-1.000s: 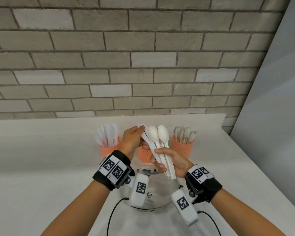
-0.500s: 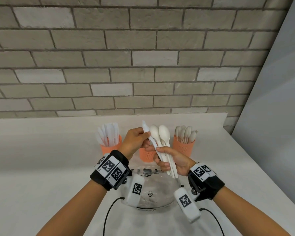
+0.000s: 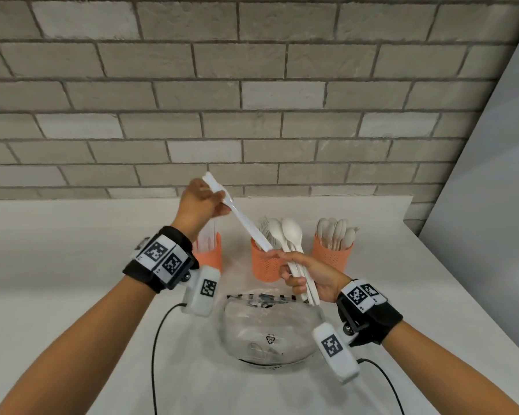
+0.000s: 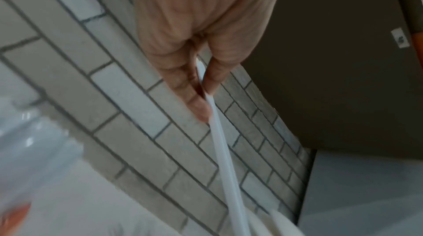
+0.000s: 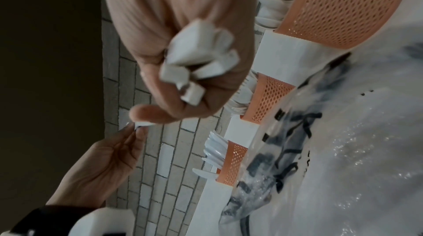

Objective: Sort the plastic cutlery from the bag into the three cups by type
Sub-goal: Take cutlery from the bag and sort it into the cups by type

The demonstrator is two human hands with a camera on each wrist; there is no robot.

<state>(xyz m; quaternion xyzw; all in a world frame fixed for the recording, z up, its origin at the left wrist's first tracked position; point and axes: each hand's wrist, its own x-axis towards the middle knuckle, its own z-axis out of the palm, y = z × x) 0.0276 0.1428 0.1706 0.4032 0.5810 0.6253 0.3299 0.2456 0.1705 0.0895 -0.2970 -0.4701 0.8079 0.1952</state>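
Cutlery bag of clear crinkled plastic (image 3: 270, 327) lies at the white desk's (image 3: 57, 265) near edge; three orange mesh cups (image 3: 265, 265) stand behind it toward the far edge. Right hand (image 3: 309, 278) clasps a bundle of white plastic spoons (image 3: 291, 235). Left hand (image 3: 200, 205) pinches one white plastic knife (image 3: 246, 223), raised aslant
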